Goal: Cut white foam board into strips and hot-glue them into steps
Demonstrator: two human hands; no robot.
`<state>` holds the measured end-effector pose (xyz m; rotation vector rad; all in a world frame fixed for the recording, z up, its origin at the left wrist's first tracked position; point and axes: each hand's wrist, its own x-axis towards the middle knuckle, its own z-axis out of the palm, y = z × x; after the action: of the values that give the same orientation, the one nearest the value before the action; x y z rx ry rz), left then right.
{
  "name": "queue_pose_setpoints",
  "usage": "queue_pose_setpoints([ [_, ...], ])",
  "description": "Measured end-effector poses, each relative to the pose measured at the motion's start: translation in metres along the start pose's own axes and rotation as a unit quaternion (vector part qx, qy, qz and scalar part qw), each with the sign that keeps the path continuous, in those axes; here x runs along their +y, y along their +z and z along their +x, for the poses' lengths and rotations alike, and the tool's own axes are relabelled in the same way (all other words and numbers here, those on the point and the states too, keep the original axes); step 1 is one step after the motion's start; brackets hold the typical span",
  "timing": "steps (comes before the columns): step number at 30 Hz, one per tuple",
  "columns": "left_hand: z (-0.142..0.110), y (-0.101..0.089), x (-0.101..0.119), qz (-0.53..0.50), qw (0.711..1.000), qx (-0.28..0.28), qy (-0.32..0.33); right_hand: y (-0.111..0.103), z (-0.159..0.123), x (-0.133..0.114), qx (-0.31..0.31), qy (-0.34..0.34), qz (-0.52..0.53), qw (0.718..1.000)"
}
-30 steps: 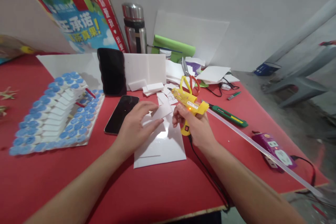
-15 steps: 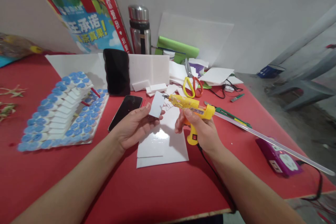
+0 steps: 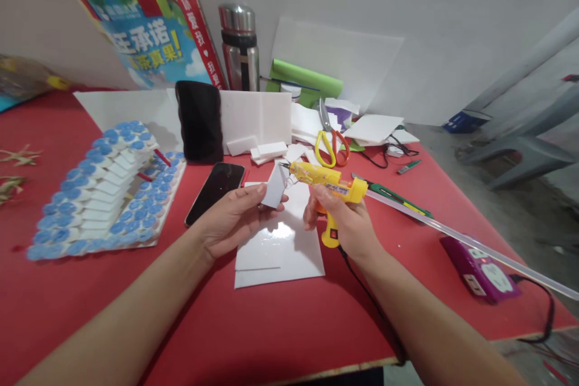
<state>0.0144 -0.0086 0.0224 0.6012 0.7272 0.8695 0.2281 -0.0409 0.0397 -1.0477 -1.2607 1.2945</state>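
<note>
Between thumb and fingers, my left hand (image 3: 237, 214) pinches a small white foam board piece (image 3: 274, 186), tilted upright above the table. My right hand (image 3: 341, 214) is wrapped round the grip of a yellow hot glue gun (image 3: 316, 175). Its metal nozzle points left and lies at the upper right edge of the piece; whether it touches, I cannot tell. A long clear glue stick (image 3: 452, 233) sticks out of the gun's back. Under both hands lie white foam board sheets (image 3: 280, 256).
Left stands a model staircase with blue-and-white discs (image 3: 99, 193). A phone (image 3: 216, 190) lies beside it. Scissors (image 3: 332, 142), white offcuts (image 3: 269, 152) and a thermos (image 3: 239, 48) are behind. On the right are a green cutter knife (image 3: 398, 199) and a purple power strip (image 3: 482, 271).
My left hand has turned the foam board piece slightly, and it now sits a little lower and further right against the nozzle. The glue gun has barely moved.
</note>
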Motion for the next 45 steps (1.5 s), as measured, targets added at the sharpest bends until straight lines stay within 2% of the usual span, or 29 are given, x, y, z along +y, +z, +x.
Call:
queue_pose_setpoints([
  [13,0.0,-0.001,0.001,0.006,1.0,-0.018,0.011,0.005,-0.001,-0.003,-0.008,0.016,0.009,1.0],
  [24,0.002,-0.007,0.0,-0.01,1.0,-0.009,0.012,0.007,-0.002,-0.001,-0.015,0.049,-0.01,0.999],
  [45,0.004,-0.005,0.005,-0.033,0.999,0.01,0.026,0.008,-0.007,0.007,-0.058,0.091,-0.026,0.994],
])
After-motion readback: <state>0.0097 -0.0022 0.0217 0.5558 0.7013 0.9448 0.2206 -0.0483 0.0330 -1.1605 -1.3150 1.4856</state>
